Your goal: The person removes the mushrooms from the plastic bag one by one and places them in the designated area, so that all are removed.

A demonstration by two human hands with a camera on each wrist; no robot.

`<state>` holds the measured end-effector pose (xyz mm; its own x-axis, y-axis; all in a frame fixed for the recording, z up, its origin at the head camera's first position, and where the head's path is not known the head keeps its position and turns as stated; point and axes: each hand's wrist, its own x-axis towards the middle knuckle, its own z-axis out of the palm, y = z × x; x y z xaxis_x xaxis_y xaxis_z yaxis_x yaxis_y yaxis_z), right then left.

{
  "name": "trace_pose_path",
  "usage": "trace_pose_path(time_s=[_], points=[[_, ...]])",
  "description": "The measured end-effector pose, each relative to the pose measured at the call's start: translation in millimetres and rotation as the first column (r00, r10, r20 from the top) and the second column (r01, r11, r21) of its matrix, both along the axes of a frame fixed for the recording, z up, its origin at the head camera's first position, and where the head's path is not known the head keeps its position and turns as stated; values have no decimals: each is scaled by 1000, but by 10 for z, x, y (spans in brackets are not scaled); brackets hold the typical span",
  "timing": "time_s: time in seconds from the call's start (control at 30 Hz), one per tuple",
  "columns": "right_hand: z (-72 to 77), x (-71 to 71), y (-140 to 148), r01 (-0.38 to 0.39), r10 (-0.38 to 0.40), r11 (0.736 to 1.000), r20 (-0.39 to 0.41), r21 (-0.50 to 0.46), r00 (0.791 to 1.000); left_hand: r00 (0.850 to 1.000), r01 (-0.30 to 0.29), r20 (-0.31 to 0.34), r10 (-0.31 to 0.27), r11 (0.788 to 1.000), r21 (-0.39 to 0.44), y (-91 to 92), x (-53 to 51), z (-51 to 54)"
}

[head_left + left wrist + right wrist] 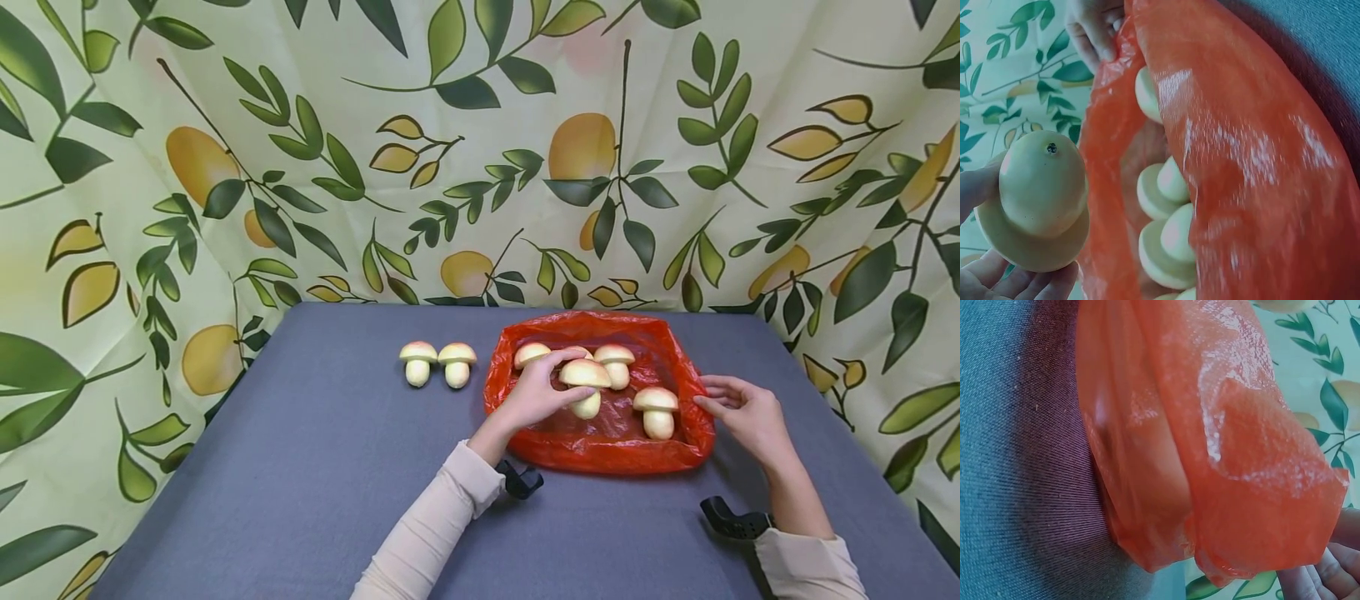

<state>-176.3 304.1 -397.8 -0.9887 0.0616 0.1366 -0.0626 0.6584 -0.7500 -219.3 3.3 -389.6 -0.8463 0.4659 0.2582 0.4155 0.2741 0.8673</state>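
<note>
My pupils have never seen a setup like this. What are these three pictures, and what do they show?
There is no machine here; a person works barehanded. The widest picture comes from a camera worn on the head, looking forward and down; the other two come from cameras worn on the left and right wrists. The left hand holds a pale mushroom at the mouth of a red plastic bag, while the right hand pinches the bag's edge. Other mushrooms lie inside the bag, and a separate pair rests on the grey-blue table, to the bag's left.
</note>
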Motion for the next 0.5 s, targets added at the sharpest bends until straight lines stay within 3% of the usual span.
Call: trace_pose_path(time_s=[0.17, 0.33, 0.5], points=[[-5, -11, 4, -17, 17, 999, 3, -35, 1000, 998, -29, 62, 27, 999, 35, -132, -3, 3], [-12, -14, 13, -15, 15, 999, 10, -48, 1000, 995, -81, 56, 79, 996, 34, -272, -7, 8], [-17, -10, 18, -11, 12, 998, 17, -54, 1000, 996, -82, 48, 79, 995, 63, -389, -10, 29]])
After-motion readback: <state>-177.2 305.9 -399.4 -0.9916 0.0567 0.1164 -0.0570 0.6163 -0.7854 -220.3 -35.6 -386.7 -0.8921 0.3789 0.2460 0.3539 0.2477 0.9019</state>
